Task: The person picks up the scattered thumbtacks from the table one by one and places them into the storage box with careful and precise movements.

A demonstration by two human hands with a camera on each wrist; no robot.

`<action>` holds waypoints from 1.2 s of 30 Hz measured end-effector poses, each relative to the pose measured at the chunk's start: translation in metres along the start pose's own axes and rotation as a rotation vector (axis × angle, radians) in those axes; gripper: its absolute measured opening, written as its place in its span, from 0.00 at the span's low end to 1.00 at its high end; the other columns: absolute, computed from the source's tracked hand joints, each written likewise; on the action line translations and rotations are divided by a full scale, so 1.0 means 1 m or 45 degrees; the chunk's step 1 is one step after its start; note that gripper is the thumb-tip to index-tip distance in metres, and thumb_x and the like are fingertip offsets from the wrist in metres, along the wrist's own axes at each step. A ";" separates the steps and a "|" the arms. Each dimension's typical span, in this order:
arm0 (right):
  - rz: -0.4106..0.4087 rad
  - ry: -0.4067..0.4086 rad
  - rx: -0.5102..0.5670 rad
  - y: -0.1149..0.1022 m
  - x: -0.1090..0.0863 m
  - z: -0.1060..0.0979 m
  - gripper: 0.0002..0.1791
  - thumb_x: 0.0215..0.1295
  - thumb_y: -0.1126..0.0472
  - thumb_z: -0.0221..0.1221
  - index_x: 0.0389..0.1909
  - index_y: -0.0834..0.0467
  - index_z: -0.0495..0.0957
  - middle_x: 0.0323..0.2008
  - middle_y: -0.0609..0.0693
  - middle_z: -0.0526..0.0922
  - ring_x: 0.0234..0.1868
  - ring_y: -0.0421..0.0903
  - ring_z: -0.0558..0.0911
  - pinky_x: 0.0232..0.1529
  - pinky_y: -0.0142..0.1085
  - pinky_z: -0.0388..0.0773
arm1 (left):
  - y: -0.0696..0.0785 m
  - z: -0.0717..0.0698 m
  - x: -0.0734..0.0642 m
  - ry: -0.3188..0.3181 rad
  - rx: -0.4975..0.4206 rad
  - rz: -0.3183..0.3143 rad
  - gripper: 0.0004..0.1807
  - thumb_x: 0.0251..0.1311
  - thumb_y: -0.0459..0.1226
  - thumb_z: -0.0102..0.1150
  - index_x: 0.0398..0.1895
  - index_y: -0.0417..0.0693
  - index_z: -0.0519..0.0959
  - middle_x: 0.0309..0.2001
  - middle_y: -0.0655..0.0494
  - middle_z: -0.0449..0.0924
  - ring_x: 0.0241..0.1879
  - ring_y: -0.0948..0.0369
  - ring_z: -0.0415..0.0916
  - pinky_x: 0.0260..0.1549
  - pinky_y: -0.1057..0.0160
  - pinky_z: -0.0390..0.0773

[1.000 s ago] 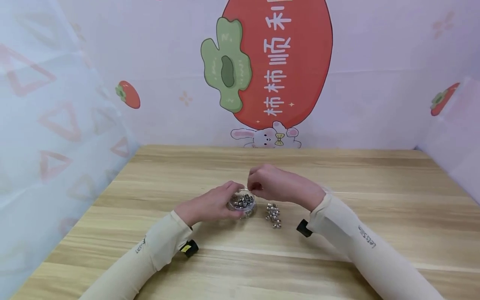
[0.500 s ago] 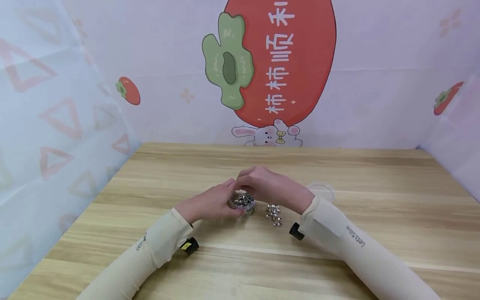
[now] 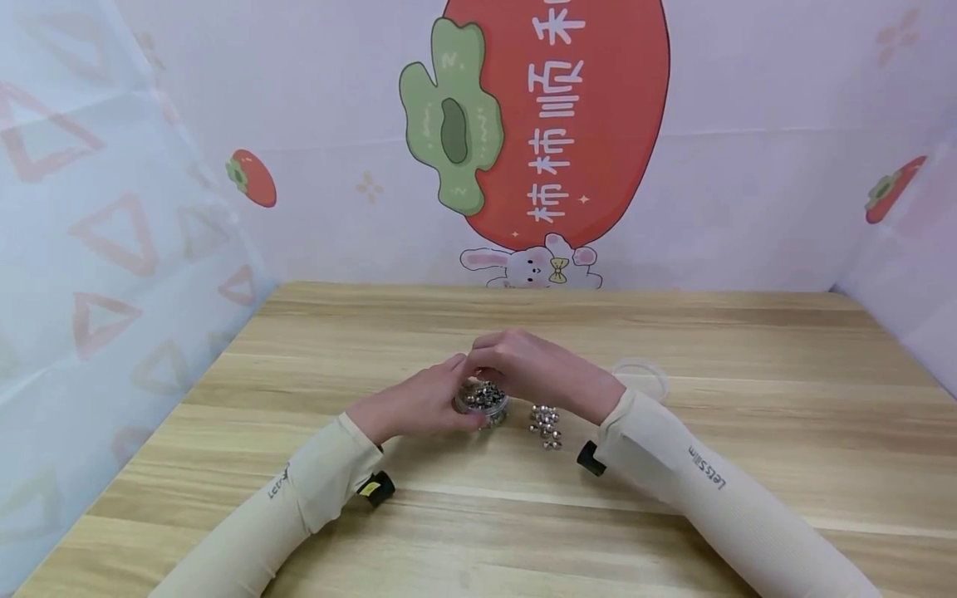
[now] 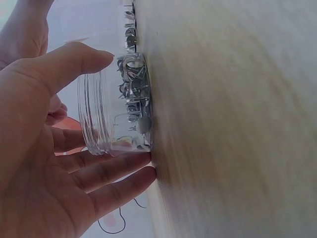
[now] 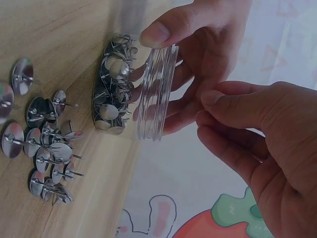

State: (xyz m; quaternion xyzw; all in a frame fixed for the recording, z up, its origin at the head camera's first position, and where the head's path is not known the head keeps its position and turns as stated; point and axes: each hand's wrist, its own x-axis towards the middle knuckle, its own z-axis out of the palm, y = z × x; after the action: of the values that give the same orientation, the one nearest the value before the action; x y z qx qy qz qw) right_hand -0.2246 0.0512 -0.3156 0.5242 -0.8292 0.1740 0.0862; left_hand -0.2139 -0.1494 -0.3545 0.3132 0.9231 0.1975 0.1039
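Thumb on one side, fingers wrapped round the other: that's the left hand (image 3: 419,404) gripping the clear jar (image 5: 157,94), and gripping it low enough to leave the threaded mouth uncovered. It's a steadying hold, I'd judge; a jar this light could easily skate or tip at a nudge. Two lower fingertips seem to reach right down to the tabletop, perhaps as a brace.

And over the mouth comes the right hand (image 3: 542,374), thumb and fingertips bunched together just above the rim. Anything between them? Can't tell; no metal shows there in either wrist view. Fingertips make sense for this work, with those sharp pins about.

Inside the jar, upright on the table (image 3: 478,519), the loose thumbtacks (image 5: 119,69) lie heaped at the bottom, well below the rim. Just beside it, on the person's right, sits the small tack pile (image 5: 47,144), many of them on their heads with points up; the broad caps likely make that the stable way to rest.

Further out, beyond the right wrist, lies a clear round disc (image 3: 649,380), probably the lid, set aside from the working space.
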 end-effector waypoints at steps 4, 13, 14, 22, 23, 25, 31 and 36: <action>-0.002 -0.009 0.032 0.001 0.000 0.000 0.12 0.60 0.71 0.63 0.41 0.54 0.87 0.34 0.47 0.86 0.33 0.36 0.81 0.41 0.24 0.80 | 0.001 0.000 0.000 -0.005 -0.005 -0.003 0.40 0.57 0.52 0.64 0.68 0.45 0.61 0.61 0.51 0.71 0.59 0.55 0.73 0.60 0.54 0.74; 0.024 -0.015 -0.041 0.000 -0.002 -0.002 0.14 0.57 0.66 0.67 0.44 0.49 0.87 0.36 0.45 0.86 0.34 0.35 0.80 0.43 0.27 0.81 | 0.003 -0.001 0.000 -0.005 -0.003 -0.005 0.38 0.57 0.51 0.64 0.67 0.49 0.60 0.59 0.52 0.71 0.56 0.57 0.74 0.58 0.54 0.75; 0.029 -0.015 -0.054 0.000 -0.002 -0.002 0.14 0.57 0.65 0.68 0.44 0.48 0.86 0.36 0.44 0.86 0.34 0.35 0.80 0.44 0.27 0.81 | 0.003 -0.001 0.000 -0.003 -0.004 -0.002 0.39 0.57 0.51 0.64 0.67 0.49 0.60 0.60 0.52 0.71 0.56 0.57 0.73 0.58 0.54 0.75; 0.070 -0.020 -0.107 0.000 -0.006 -0.004 0.14 0.58 0.60 0.68 0.45 0.45 0.86 0.36 0.41 0.86 0.32 0.34 0.78 0.38 0.27 0.79 | 0.004 -0.001 0.000 -0.003 0.018 0.003 0.38 0.57 0.52 0.63 0.67 0.48 0.61 0.57 0.52 0.71 0.54 0.56 0.74 0.57 0.54 0.75; 0.081 -0.026 -0.113 0.000 -0.007 -0.005 0.13 0.58 0.59 0.68 0.45 0.46 0.86 0.36 0.41 0.86 0.32 0.34 0.78 0.37 0.27 0.79 | 0.004 -0.001 0.000 -0.002 0.026 0.006 0.38 0.57 0.52 0.63 0.66 0.47 0.62 0.58 0.52 0.72 0.55 0.56 0.74 0.57 0.54 0.75; 0.100 -0.037 -0.126 0.001 -0.011 -0.007 0.12 0.59 0.59 0.67 0.44 0.47 0.86 0.36 0.41 0.86 0.32 0.35 0.79 0.37 0.28 0.79 | 0.004 -0.001 0.001 -0.001 0.033 0.010 0.37 0.57 0.53 0.62 0.66 0.47 0.63 0.59 0.51 0.71 0.55 0.55 0.75 0.57 0.54 0.76; 0.183 -0.099 -0.153 0.006 -0.038 -0.010 0.09 0.58 0.56 0.68 0.40 0.51 0.86 0.39 0.42 0.86 0.35 0.38 0.83 0.40 0.33 0.82 | 0.004 -0.001 0.001 -0.002 0.035 -0.009 0.41 0.56 0.53 0.65 0.69 0.46 0.62 0.63 0.48 0.70 0.59 0.51 0.74 0.59 0.52 0.75; 0.257 -0.124 -0.184 0.009 -0.076 -0.016 0.08 0.57 0.56 0.69 0.38 0.50 0.86 0.38 0.41 0.85 0.37 0.39 0.84 0.41 0.36 0.83 | 0.005 0.000 0.002 0.009 0.048 -0.012 0.42 0.55 0.53 0.66 0.69 0.44 0.62 0.62 0.47 0.70 0.58 0.49 0.75 0.60 0.50 0.74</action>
State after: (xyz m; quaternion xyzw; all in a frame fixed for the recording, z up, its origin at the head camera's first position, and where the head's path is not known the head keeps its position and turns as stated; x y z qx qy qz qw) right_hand -0.2001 0.1244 -0.3276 0.4384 -0.8912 0.0958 0.0653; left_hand -0.2126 -0.1451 -0.3524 0.3102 0.9285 0.1807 0.0954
